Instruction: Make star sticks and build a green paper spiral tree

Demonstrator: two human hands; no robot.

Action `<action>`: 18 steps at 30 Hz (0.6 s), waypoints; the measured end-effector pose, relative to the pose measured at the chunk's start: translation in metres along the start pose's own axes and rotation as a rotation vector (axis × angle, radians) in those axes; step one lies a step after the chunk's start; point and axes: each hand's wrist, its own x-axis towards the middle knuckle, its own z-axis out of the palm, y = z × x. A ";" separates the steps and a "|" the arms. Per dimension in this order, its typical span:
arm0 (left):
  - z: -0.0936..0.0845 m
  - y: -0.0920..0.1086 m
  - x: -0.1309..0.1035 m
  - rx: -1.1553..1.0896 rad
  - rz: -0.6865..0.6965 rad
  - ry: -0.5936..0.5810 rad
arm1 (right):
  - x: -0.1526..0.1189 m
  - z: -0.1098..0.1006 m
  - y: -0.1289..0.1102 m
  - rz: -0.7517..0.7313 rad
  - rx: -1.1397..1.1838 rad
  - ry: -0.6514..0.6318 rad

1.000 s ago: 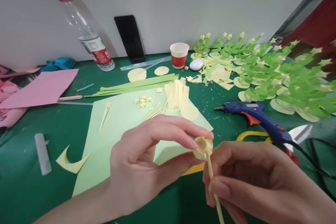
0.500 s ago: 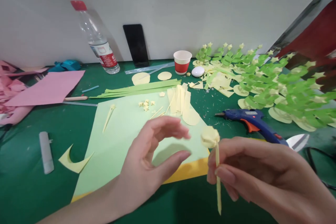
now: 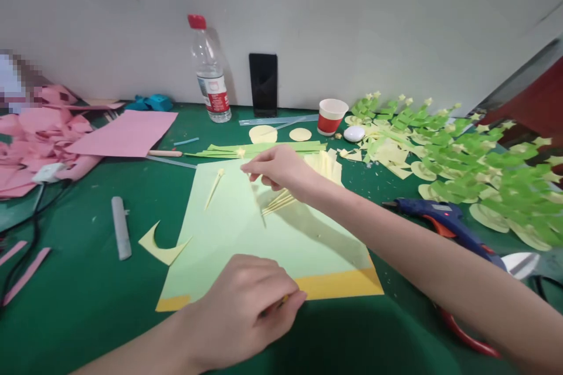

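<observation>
My right hand [image 3: 285, 170] reaches over the pale green sheet [image 3: 308, 246], its fingers pinched on a thin pale yellow paper stick [image 3: 258, 205]. A small star [image 3: 241, 153] shows just above those fingertips. Under the wrist, several thin yellow rolled sticks [image 3: 279, 202] lie on the sheet. Another stick [image 3: 214, 189] with a knobbed end rests at the sheet's left. My left hand [image 3: 259, 304] is closed over the sheet's front edge; a bit of yellow shows between its fingers, too hidden to identify.
A glue gun [image 3: 444, 217] and scissors [image 3: 521, 263] lie right, near green paper plants [image 3: 497, 187]. A bottle [image 3: 213, 85], phone [image 3: 264, 85] and paper cup [image 3: 332, 117] stand at the back. Pink paper [image 3: 127, 133] and a white stick [image 3: 121, 228] are left.
My right hand has moved from the right to the sheet's upper middle. My left hand has closed and come nearer the front edge. The view has shifted left.
</observation>
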 end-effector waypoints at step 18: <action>-0.074 -0.081 -0.013 0.885 -0.087 0.081 | 0.056 0.037 0.014 0.238 -0.097 -0.142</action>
